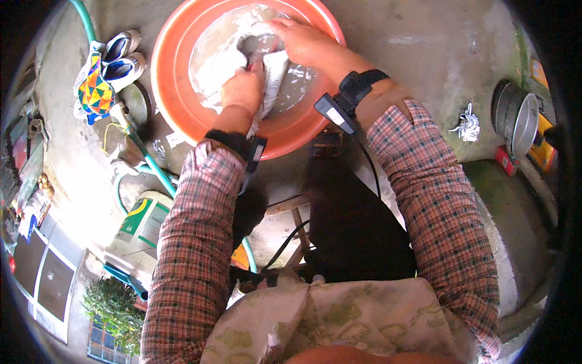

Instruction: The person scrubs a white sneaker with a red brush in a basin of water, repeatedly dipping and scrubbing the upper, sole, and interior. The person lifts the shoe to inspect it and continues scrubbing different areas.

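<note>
A large orange plastic basin [173, 98] of cloudy, sudsy water [293, 93] stands on the concrete in front of me. In it is a wet white item that looks like a shoe [275, 75], with a dark opening towards its far end. My left hand [243, 88] is closed in a fist against its near side; a small reddish bit shows by the thumb, too blurred to name. From the right, my right hand [302, 43] reaches over the rim and grips the item's far end, its fingertips partly hidden by suds.
Left of the basin lie a pair of white shoes [122, 61], a colourful patterned cloth [96, 93] and a green hose [152, 166]. A white bucket [141, 223] stands nearer. At right are white shoelaces [469, 125] and a metal pot [523, 118].
</note>
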The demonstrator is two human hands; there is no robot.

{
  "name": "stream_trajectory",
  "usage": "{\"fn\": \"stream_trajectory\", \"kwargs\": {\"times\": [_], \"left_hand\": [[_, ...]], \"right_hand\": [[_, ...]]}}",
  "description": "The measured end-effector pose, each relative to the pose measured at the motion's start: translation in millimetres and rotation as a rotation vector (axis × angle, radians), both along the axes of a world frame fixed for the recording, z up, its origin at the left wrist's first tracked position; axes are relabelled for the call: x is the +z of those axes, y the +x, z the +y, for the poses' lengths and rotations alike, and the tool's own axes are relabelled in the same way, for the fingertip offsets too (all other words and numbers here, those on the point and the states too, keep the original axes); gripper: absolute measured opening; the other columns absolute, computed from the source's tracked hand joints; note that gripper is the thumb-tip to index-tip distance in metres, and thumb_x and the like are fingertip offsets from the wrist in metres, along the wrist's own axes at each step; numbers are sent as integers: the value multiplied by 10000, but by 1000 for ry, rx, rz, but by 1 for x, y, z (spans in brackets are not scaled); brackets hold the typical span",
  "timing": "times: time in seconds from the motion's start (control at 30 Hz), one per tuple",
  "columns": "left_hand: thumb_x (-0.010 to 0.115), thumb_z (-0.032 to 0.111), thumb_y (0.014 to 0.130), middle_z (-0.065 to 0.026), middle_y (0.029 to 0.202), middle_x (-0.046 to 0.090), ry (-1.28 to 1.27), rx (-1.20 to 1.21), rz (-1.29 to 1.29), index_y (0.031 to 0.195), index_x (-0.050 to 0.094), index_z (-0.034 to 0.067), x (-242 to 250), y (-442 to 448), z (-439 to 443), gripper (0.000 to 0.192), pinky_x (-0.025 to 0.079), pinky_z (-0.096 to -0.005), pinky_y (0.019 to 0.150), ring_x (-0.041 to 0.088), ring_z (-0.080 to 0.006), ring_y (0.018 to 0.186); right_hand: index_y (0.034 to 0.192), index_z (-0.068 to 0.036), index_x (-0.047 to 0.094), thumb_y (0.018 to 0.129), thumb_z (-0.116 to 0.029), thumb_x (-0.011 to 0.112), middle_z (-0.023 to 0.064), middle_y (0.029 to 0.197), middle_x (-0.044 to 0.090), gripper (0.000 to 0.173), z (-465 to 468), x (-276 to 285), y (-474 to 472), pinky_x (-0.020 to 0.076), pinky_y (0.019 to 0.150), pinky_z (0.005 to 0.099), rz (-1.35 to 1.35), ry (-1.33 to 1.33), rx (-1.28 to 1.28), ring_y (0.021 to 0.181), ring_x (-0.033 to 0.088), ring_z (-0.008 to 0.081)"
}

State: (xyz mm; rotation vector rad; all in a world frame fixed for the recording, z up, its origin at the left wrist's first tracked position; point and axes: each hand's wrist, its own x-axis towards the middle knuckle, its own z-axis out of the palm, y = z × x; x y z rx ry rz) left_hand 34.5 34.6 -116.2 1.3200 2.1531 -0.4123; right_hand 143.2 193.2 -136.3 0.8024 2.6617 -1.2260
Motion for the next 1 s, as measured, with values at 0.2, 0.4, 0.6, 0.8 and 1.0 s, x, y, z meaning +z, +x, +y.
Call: {"fn": "stream_trajectory", "kwargs": {"times": [0.2, 0.4, 0.6, 0.8, 1.0], "left_hand": [[441, 344, 969, -205, 963, 655, -114, -114, -95, 1429, 381, 290, 54, -8, -51, 468, 542, -510, 711, 682, -368, 850], [472, 345, 957, -202, 906, 643, 133, -123, 3, 1390, 437, 263, 10, -6, -29, 442, 546, -495, 659, 675, -374, 751], [460, 377, 967, -196, 900, 641, -64, -89, -50, 1390, 439, 304, 26, -6, -60, 431, 548, -505, 661, 681, -376, 776], [455, 352, 967, -200, 939, 636, -19, -68, -86, 1413, 405, 307, 25, -4, -35, 452, 546, -514, 693, 677, -389, 792], [446, 310, 967, -203, 950, 645, -59, -70, -74, 1420, 386, 300, 8, -8, -35, 457, 543, -514, 703, 677, -383, 815]], "right_hand": [[1428, -154, 414, 832, 56, 462, 129, 1447, 430, 634, 2, -6, 1, 411, 1041, 393, 46, 59, -6, 1266, 477, 325], [1428, -159, 414, 822, 65, 460, 122, 1452, 424, 648, 3, -7, -1, 410, 1045, 381, 42, 28, -4, 1269, 477, 315], [1427, -152, 420, 809, 72, 464, 118, 1457, 421, 659, 5, -5, 0, 407, 1048, 378, 27, 77, 11, 1285, 460, 313], [1430, -154, 421, 814, 69, 463, 121, 1456, 424, 656, 2, -4, 0, 406, 1050, 380, 30, 65, -1, 1292, 454, 312], [1414, -164, 437, 814, 76, 467, 127, 1441, 436, 647, 5, -8, 0, 410, 1041, 388, 12, 50, -9, 1278, 466, 320]]}}
